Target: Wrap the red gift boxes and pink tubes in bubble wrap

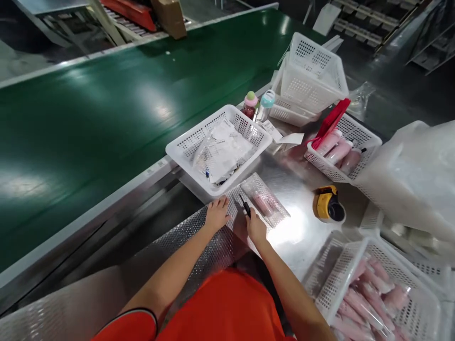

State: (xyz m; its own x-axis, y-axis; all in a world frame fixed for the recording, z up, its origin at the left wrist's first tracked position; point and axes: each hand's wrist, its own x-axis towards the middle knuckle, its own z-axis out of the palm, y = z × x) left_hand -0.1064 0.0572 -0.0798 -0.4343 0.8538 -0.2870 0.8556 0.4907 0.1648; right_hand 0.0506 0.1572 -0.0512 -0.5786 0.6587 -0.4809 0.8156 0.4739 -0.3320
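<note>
My left hand point(217, 214) lies flat with fingers stretched out on a long sheet of bubble wrap point(199, 241), close to the front edge of the metal table. Beside it, my right hand point(256, 228) is closed around the black handle of a utility knife point(245, 204); its thin tip points away from me over the wrap. Just beyond the knife, a pink item wrapped in bubble wrap point(263, 200) rests on the metal. A white perforated basket point(173, 148) holding plastic-bagged white packets point(227, 147) stands right beyond my hands.
A yellow tape dispenser point(329, 204) stands to the right. Baskets of pink tubes point(369, 298) line the right side. Two bottles point(267, 102) and stacked white baskets point(313, 71) are at the back. A green conveyor belt point(117, 104) runs along the far left.
</note>
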